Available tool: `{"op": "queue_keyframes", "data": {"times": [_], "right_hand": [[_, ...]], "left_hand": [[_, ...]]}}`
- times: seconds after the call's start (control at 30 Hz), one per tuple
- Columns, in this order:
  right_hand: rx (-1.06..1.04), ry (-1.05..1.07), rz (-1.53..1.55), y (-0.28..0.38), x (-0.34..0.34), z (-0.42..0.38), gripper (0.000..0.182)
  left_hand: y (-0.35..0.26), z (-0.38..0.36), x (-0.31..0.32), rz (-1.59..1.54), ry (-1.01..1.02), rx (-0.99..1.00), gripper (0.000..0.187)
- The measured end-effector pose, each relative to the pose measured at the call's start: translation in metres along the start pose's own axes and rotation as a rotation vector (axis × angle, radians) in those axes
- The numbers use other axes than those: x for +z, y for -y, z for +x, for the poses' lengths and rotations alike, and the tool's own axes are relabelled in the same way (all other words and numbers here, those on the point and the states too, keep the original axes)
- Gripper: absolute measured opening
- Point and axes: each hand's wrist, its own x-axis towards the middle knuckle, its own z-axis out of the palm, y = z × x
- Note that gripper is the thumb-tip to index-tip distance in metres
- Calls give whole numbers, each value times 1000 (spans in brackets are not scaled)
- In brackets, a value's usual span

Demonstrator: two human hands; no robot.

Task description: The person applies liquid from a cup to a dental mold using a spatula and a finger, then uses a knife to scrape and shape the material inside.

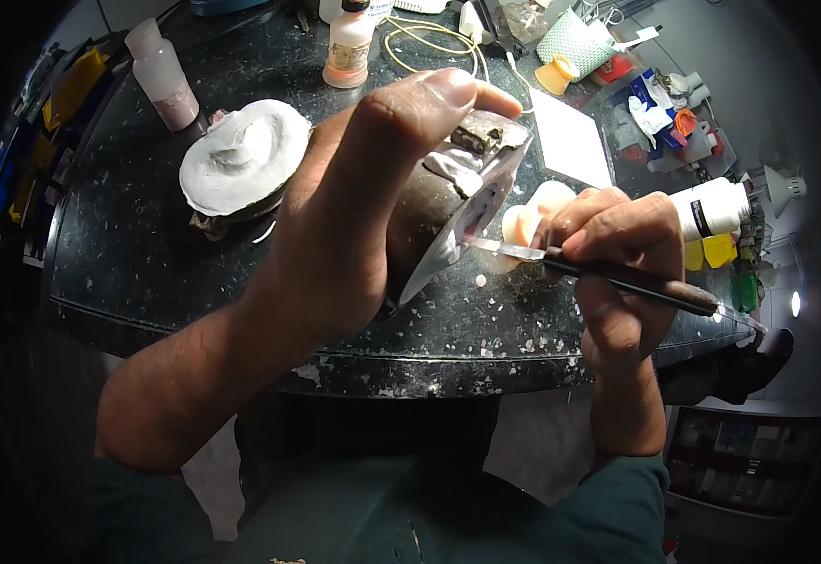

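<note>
My left hand (363, 188) is closed around a metal dental flask half (429, 211), lifted above the black bench and tilted so its white plaster face (448, 249) turns right. Part of the flask is hidden behind my fingers and palm. In my right hand (617, 254) is a wax knife (636, 280) with a dark handle, gripped like a pen. Its metal blade tip touches or nearly touches the plaster face. Behind the right fingers sits a pinkish, pale lump (528, 216), partly covered. Left of my left hand, another flask half with white plaster (246, 155) lies plaster side up.
A bottle with pink powder (163, 75) and a labelled bottle (348, 47) stand at the back. A white tile (572, 139), a cable (410, 38) and a green basket (565, 42) are back right. A white bottle (711, 209) lies right. The bench edge (448, 376) is close to me.
</note>
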Motion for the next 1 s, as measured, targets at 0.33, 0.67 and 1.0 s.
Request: {"op": "queue_keyframes", "data": {"times": [0.33, 0.67, 1.0], "right_hand": [[-132, -7, -90, -7, -1, -3, 31], [-177, 55, -116, -11, -4, -1, 27], [-144, 16, -162, -9, -3, -3, 30]], "left_hand": [[-1, 0, 3, -82, -14, -38, 36], [1, 0, 4, -150, -25, -36, 37], [6, 0, 1, -23, 11, 54, 55]]}}
